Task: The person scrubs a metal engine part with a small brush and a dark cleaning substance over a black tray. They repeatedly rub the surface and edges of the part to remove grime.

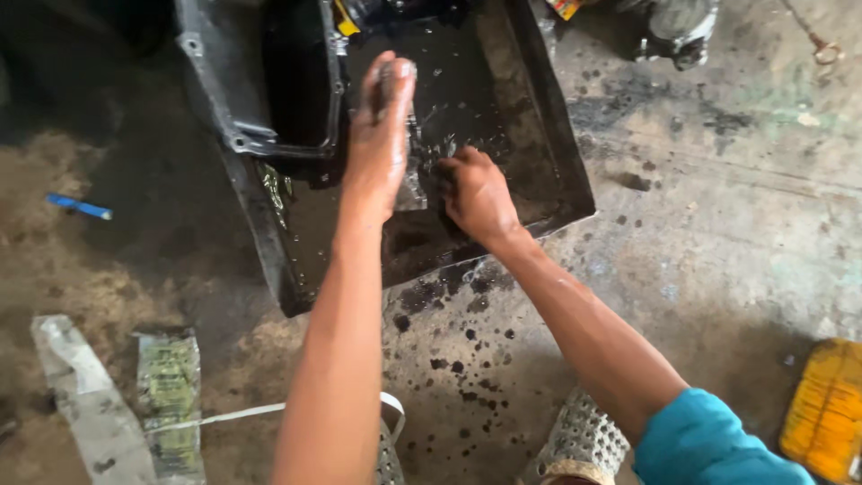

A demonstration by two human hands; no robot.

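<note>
**Black oil, busy hands**

Black oily liquid fills the wide metal tray [557,171] on the floor, and everything I do happens in that tray. My left hand [382,135] is up over the middle of the tray, wet and shiny. Its fingers are closed around a flat grey metal part [411,184] that stands on end, with its bottom edge down in the liquid. My right hand [476,193] is low in the tray, just beside the part. Its fingers are curled down into the liquid, and I cannot tell if they hold anything under there.

A big dark metal pan [256,81] rests across the far left corner of the tray. Dark drops dot the concrete floor [718,269] just outside the near edge of the tray. A small blue stick [81,207] lies well to the left of the tray. A yellow jug [826,409] sits far off to the near right.

I think washing goes best if I hold the part tight, because it looks slippery. I should keep it low over the tray so the drips land inside. Slow rubbing should make less splash.
</note>
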